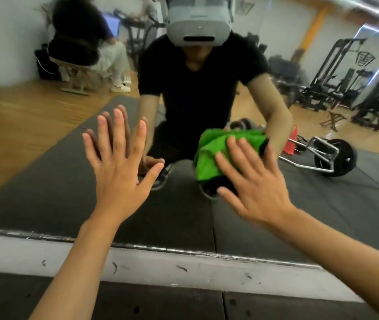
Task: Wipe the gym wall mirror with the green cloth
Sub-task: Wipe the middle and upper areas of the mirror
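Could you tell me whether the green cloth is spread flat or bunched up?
Bunched: the green cloth shows crumpled folds beneath the flat right hand.

Evenly lit indoors; motion blur and bowed wide-angle edges.

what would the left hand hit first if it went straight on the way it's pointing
The wall mirror: the spread fingers of the left hand nearly meet their own reflection, with nothing between, so it seems at or almost on the glass.

No legible txt. Faint mark on headset [199,24] front, top centre: too blurred. Emblem [366,58], upper right: unreadable too.
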Tool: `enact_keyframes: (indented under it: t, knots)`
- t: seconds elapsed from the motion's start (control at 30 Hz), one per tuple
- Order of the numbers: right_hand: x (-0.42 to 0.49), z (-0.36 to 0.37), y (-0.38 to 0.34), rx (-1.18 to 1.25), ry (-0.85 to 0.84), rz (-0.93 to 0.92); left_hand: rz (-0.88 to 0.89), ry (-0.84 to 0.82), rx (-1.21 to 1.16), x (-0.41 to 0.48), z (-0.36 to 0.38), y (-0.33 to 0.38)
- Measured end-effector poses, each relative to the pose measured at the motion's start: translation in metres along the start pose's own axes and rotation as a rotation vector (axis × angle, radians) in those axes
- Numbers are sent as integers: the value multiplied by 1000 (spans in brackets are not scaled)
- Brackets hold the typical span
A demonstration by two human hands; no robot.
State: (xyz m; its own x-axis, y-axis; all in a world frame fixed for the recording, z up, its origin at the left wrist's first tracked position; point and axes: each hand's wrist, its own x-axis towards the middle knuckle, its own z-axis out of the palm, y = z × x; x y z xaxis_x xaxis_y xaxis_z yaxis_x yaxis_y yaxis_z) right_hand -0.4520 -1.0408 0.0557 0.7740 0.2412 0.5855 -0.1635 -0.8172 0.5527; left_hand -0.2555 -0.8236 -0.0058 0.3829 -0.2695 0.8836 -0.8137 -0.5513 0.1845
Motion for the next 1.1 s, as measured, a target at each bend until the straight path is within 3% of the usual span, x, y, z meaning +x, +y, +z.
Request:
enact_keyframes:
  t: [0.13, 0.2, 0.27, 0.37, 0.5, 0.57, 0.73, 1.1]
  knots:
    - [70, -42, 27, -50, 199, 355, 7, -14, 3, 1, 0, 0]
    - [65, -29, 7, -27, 221, 407, 3, -22, -5, 1, 0, -1]
    - [36, 1, -26, -4, 136, 343, 5, -19, -8, 0, 0, -2]
    - [-28, 41, -72, -14, -125, 85, 20, -18, -15, 1, 1, -3]
    - [-80, 49, -78, -27, -308, -102, 22, -21, -35, 1, 2, -3]
    - [-68, 35, -59, -16, -249, -48, 20, -1, -31, 0, 2, -2]
    - [12, -13, -8, -22, 44, 316, 15, 40, -11, 0, 5, 0]
    - [30, 4, -23, -20, 164, 383, -26, 70, -8, 1, 3, 8]
